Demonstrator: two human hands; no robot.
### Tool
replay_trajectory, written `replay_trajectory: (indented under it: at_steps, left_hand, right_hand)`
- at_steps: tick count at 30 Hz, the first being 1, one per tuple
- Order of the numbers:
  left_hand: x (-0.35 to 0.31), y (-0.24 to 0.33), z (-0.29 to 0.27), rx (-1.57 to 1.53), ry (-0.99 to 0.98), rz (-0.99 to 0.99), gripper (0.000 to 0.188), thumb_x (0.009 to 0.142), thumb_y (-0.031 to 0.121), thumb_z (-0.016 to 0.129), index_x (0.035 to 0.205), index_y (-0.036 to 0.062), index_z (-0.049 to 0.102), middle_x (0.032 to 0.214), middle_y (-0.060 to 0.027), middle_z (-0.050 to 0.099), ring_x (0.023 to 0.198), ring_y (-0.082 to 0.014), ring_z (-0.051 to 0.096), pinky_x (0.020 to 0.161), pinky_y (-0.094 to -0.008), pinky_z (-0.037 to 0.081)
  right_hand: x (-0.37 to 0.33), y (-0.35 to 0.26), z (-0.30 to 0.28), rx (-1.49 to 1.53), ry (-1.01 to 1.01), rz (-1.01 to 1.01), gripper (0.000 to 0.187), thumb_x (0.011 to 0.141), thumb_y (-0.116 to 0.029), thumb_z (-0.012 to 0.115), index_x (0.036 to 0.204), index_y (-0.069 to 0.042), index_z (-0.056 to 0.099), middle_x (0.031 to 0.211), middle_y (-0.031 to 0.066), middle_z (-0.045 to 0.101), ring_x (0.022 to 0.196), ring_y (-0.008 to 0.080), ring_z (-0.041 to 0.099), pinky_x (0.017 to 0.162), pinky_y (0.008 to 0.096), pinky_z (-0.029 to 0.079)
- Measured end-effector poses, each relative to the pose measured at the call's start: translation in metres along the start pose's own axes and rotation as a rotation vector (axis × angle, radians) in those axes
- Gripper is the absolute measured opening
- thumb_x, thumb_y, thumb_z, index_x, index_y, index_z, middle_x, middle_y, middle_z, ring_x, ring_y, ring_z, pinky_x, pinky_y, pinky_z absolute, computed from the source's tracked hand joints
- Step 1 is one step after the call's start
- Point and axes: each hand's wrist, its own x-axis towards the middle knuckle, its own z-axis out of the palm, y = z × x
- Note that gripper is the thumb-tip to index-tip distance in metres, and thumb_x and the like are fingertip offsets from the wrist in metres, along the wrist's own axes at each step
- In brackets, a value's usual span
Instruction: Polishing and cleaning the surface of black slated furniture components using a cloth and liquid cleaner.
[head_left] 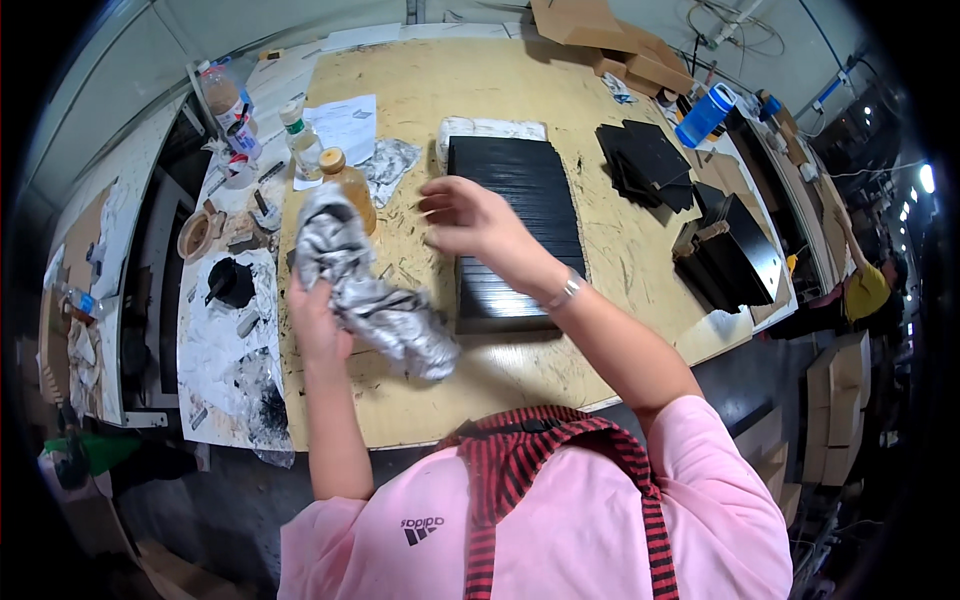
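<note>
My left hand (318,325) is closed on a crumpled grey-and-white stained rag (395,325), which hangs across the left part of the table and looks slightly blurred. Just behind the rag's upper end stands a capped bottle of amber liquid (352,190), partly hidden. My right hand (475,222) is held over the left edge of a stack of black panels (525,285), its fingers apart and pointing left with nothing in them. That stack rests in the middle of the table, with a white wrapped block (495,128) at its far end.
A second rag (390,165), paper sheets (350,118) and a clear bottle (300,145) lie or stand at the far left. Loose black panels (645,165), another black stack (735,255) and a blue bottle (706,115) occupy the right side. Cardboard (610,35) sits at the back.
</note>
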Motion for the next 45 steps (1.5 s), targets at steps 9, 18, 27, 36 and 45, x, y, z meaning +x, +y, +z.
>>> replay_trajectory:
  at_steps: [9, 18, 27, 36, 45]
  left_hand:
    - [-0.025, -0.04, 0.082, 1.013, -0.497, 0.313, 0.061, 0.079, -0.007, 0.055, 0.139, 0.006, 0.056, 0.13, -0.0218, 0.061, 0.118, -0.0314, 0.061, 0.102, -0.0423, 0.048]
    - [-0.011, -0.059, 0.059, 1.557, -0.904, 0.564, 0.053, 0.074, 0.003, 0.059, 0.126, 0.0144, 0.067, 0.132, -0.0134, 0.063, 0.127, -0.0303, 0.054, 0.108, -0.0526, 0.036]
    - [-0.041, -0.102, 0.101, 1.582, -0.991, 0.562, 0.062, 0.08, 0.006, 0.059, 0.14, 0.0195, 0.057, 0.143, -0.0187, 0.053, 0.134, -0.0375, 0.047, 0.113, -0.0568, 0.032]
    - [-0.063, -0.121, 0.165, 1.742, -1.045, 0.459, 0.061, 0.09, 0.028, 0.063, 0.149, 0.0255, 0.046, 0.15, -0.0236, 0.042, 0.139, -0.039, 0.042, 0.118, -0.0545, 0.025]
    - [-0.06, -0.137, 0.165, 1.657, -0.887, 0.57, 0.057, 0.087, 0.018, 0.066, 0.142, 0.0105, 0.051, 0.14, -0.0268, 0.05, 0.13, -0.0441, 0.048, 0.113, -0.0535, 0.033]
  right_hand:
    - [-0.127, 0.071, -0.075, -1.358, 0.162, 0.091, 0.116, 0.056, -0.04, 0.091, 0.15, -0.003, 0.034, 0.157, 0.0248, 0.027, 0.147, 0.0427, 0.023, 0.119, 0.0534, 0.022]
    - [-0.129, 0.091, -0.08, -1.249, 0.298, -0.019, 0.113, 0.051, -0.037, 0.092, 0.146, -0.002, 0.042, 0.156, 0.0202, 0.033, 0.146, 0.0398, 0.027, 0.118, 0.0491, 0.028]
    - [-0.13, 0.097, -0.092, -1.183, 0.288, -0.057, 0.111, 0.054, -0.031, 0.092, 0.147, -0.002, 0.038, 0.156, 0.0224, 0.032, 0.146, 0.0411, 0.026, 0.117, 0.0532, 0.027]
    - [-0.146, 0.158, -0.127, -0.498, 0.305, -0.073, 0.133, 0.059, -0.029, 0.094, 0.158, -0.003, 0.009, 0.162, 0.0307, 0.003, 0.152, 0.0411, 0.004, 0.124, 0.0414, 0.015]
    - [-0.146, 0.151, -0.122, -0.385, 0.334, -0.081, 0.137, 0.057, -0.03, 0.095, 0.158, -0.004, 0.006, 0.165, 0.0244, 0.003, 0.153, 0.0359, 0.008, 0.124, 0.0403, 0.013]
